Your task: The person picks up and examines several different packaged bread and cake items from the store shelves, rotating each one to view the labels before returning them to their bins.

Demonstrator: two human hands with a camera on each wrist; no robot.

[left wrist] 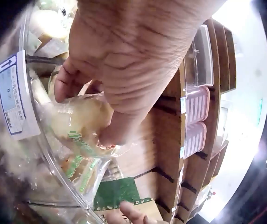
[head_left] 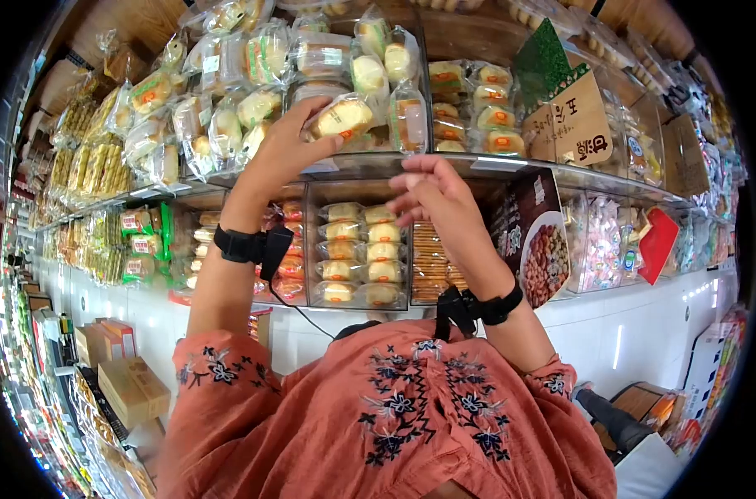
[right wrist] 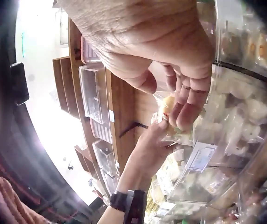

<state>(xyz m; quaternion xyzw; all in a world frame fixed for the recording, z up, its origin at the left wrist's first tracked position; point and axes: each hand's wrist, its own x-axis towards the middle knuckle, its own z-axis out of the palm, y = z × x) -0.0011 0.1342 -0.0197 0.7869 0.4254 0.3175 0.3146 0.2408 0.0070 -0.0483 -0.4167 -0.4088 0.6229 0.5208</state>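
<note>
My left hand grips a clear-wrapped, pale yellow bun over the upper shelf bin, thumb on one side and fingers on the other. Up close in the left wrist view, the bun's wrapper shows green print, and the thumb presses near its end. My right hand hovers in front of the shelf edge with bent, relaxed fingers and nothing in them. In the right wrist view, the fingers overlap the bun from the camera's side, with the left hand beyond.
Wrapped breads are heaped in the upper bin. Rows of packaged buns fill the lower bin. A brown sign stands to the right, above a dark poster. A price tag hangs on the clear bin front.
</note>
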